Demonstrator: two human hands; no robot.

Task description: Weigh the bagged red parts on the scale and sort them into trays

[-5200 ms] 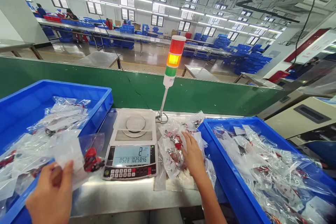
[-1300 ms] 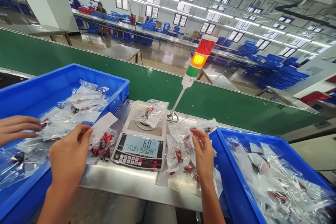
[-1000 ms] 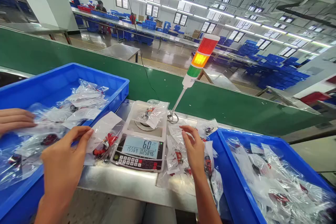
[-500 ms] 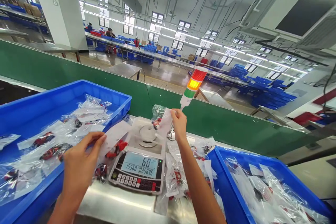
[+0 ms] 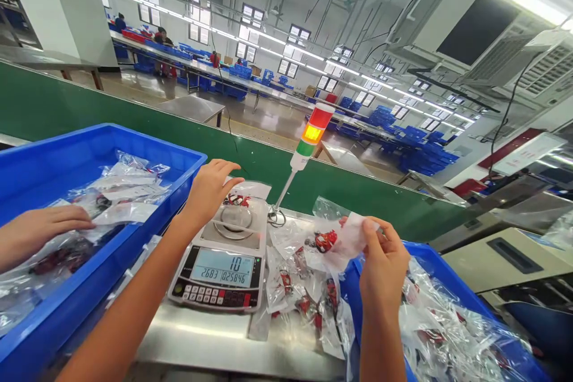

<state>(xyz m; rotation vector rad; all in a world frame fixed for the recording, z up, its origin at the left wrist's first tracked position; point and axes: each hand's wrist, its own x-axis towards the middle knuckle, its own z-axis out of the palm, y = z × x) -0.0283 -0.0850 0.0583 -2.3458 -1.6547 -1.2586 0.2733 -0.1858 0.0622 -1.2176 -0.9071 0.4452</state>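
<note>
My left hand (image 5: 210,191) reaches over the back of the digital scale (image 5: 215,277), its thumb and forefinger apart. Just beyond those fingers a clear bag with red parts (image 5: 238,199) lies at the far side of the weighing pan (image 5: 233,224); whether the fingers touch it is hard to see. My right hand (image 5: 384,256) pinches the white paper end of another clear bag with a red and black item (image 5: 326,241), held above a pile of similar bags (image 5: 304,304) right of the scale. The display shows 10.
A blue bin (image 5: 183,158) of bags stands left, with another person's hand (image 5: 58,227) inside it. At right is a second blue bin (image 5: 452,277) with bags. A signal light (image 5: 312,134), lit yellow, rises behind the scale before a green partition (image 5: 367,191).
My left hand has moved from the scale's left side to above its back. My right hand has carried a bag right, away from the pan. Another hand has appeared. The display went from 60 to 10.
</note>
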